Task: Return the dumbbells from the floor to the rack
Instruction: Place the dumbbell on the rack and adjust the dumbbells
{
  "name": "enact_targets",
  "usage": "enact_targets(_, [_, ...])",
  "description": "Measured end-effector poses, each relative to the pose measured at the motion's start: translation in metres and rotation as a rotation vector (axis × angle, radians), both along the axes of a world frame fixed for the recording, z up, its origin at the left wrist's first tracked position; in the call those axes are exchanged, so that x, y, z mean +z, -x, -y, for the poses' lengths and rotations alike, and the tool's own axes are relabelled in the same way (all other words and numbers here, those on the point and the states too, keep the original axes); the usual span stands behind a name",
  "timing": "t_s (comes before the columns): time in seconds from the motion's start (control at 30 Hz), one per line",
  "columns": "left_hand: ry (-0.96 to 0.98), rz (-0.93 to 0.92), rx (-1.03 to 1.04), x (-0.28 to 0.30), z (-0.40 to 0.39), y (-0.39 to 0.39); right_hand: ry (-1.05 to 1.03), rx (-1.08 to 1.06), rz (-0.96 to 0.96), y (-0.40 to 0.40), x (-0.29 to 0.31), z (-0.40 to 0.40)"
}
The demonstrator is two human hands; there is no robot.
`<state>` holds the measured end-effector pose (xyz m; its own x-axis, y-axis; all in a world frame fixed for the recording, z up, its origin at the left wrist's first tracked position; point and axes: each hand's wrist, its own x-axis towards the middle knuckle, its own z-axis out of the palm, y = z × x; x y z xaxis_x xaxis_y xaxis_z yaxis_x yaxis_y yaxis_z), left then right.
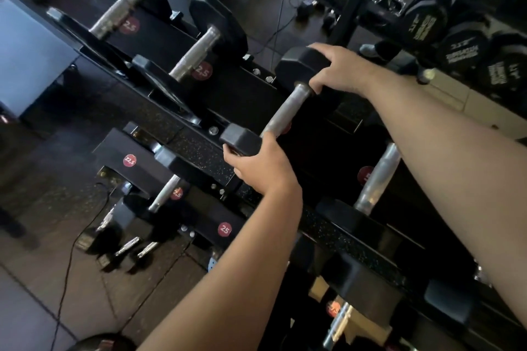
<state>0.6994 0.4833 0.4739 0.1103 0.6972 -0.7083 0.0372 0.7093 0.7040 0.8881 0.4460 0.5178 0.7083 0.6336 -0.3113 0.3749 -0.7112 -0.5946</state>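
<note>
A black hex dumbbell with a steel handle point(286, 111) lies across the top shelf of the black rack point(242, 94). My left hand point(262, 165) cups its near head from below and the side. My right hand point(339, 71) rests over its far head, fingers curled down by the handle's end. Both arms reach in from the lower right. Other dumbbells sit on the same shelf to the left point(196, 57) and to the right point(376, 177).
Lower shelves hold more dumbbells point(165, 194) beside red weight stickers such as 22.5 point(129, 160) and 25 point(224, 229). Round black dumbbells point(462, 48) fill a second rack at the upper right. Cables point(77, 239) trail over the floor at the lower left.
</note>
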Motion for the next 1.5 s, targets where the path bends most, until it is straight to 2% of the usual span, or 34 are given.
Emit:
enact_targets(0.1, [0.098, 0.033, 0.026, 0.002, -0.008, -0.002, 0.028, -0.029, 0.008, 0.000, -0.002, -0.001])
enact_targets(0.37, [0.137, 0.015, -0.075, 0.008, -0.025, 0.005, 0.044, -0.031, -0.005, 0.002, 0.001, 0.010])
enact_targets(0.63, [-0.132, -0.057, -0.300, 0.039, -0.072, 0.002, -0.077, -0.121, 0.098, 0.028, 0.012, 0.003])
enact_targets(0.73, [-0.244, -0.064, -0.395, 0.047, -0.090, 0.004, -0.199, -0.174, 0.145, 0.045, 0.020, -0.011])
enact_targets(0.93, [-0.389, -0.070, -0.490, 0.068, -0.132, 0.020, -0.400, -0.226, 0.022, 0.088, 0.031, -0.044])
enact_targets(1.23, [-0.459, -0.025, -0.349, 0.101, -0.169, 0.074, -0.524, -0.117, -0.024, 0.128, 0.059, -0.087])
enact_targets(1.5, [-0.464, 0.056, -0.227, 0.118, -0.217, 0.073, -0.524, -0.024, 0.023, 0.135, 0.082, -0.147])
